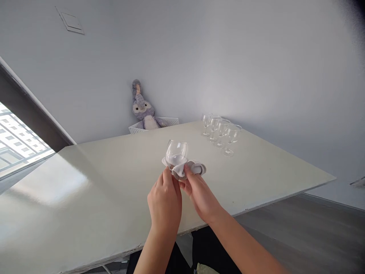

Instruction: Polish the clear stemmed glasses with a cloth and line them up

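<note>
A clear wine glass [176,149] is held up above the table in front of me, its bowl upright and its stem and foot hidden behind my hands. My left hand [165,198] is closed around the lower part of the glass. A white cloth [196,167] is bunched against the base of the bowl. My right hand [199,192] pinches this cloth, thumb on top, and presses it to the glass from the right side.
Several stemmed glasses [228,139] stand in a row at the table's back right. Behind the far edge of the pale table [114,171], a plush rabbit [142,108] sits in a white basket [171,121]. A window is at the left.
</note>
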`<state>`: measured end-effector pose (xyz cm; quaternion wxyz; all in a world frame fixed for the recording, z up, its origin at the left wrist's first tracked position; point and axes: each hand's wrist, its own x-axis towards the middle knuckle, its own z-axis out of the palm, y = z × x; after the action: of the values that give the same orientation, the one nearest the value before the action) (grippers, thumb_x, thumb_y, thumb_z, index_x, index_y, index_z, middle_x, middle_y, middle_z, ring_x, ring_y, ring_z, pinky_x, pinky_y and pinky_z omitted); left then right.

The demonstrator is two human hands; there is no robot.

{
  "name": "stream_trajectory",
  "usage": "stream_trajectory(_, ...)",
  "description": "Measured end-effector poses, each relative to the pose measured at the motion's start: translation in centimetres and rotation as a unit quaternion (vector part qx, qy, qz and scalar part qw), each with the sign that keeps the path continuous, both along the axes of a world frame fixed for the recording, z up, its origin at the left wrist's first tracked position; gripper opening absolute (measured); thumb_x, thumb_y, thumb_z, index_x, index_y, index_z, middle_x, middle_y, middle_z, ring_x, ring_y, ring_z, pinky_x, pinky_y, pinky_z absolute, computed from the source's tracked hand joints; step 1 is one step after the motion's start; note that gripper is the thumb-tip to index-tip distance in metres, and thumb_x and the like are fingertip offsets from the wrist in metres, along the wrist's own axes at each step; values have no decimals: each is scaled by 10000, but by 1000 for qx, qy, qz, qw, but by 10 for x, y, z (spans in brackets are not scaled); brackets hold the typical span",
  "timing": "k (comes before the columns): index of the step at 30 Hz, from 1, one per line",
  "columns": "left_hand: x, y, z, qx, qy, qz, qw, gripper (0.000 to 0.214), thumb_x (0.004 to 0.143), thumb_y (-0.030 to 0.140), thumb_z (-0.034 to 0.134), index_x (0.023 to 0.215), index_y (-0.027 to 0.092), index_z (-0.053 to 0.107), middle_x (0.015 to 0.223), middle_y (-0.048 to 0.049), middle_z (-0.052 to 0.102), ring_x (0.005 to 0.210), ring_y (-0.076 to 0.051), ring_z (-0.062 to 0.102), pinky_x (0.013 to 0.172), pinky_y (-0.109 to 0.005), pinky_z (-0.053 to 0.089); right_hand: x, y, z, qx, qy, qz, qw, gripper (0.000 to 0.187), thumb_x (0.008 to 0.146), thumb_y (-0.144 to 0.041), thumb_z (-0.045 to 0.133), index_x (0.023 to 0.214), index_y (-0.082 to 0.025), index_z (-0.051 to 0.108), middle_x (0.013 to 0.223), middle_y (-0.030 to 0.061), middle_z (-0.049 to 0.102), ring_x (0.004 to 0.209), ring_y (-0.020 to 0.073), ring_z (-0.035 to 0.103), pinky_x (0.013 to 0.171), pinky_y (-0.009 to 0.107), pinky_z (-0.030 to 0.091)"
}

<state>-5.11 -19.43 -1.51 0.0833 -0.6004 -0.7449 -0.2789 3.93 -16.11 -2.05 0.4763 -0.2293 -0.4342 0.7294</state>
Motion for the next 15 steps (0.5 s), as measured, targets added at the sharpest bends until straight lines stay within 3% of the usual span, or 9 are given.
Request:
stream_trajectory(4, 2, -3, 2, -14, 1, -12, 1000, 216, 906, 178, 371, 1044, 146, 534, 784, -48, 627, 611, -162, 582, 477, -233, 314, -2, 0, 2, 82, -91, -21, 992, 324, 907, -482, 483, 1107, -252, 594, 1093, 22, 610, 1107, 183, 521, 997, 308, 368)
stream_trajectory(6, 1, -5, 4, -47, 8, -21, 999, 223, 905, 169, 368, 1056, 149, 531, 804, -49, 627, 622, -166, 585, 482, -238, 322, -2, 3, 2, 125, -132, -30, 983, 277, 912, -461, 479, 996, -228, 603, 927, 16, 608, 949, 176, 563, 882, 300, 425)
stream_trajectory(9, -4, -7, 9, -103, 32, -22, 994, 216, 906, 176, 343, 923, 153, 557, 775, -52, 611, 631, -180, 583, 491, -255, 309, 0, 12, 1, 161, -200, -32, 966, 280, 896, -455, 501, 805, -202, 578, 720, -4, 537, 736, 164, 541, 679, 290, 429)
stream_trajectory(15, -18, -3, 28, -121, 38, -89, 988, 219, 891, 251, 357, 776, 192, 534, 783, -28, 614, 592, -154, 540, 497, -253, 274, 5, 34, -3, 186, -185, -12, 965, 251, 800, -406, 641, 723, -183, 553, 663, -23, 498, 651, 145, 497, 602, 272, 388)
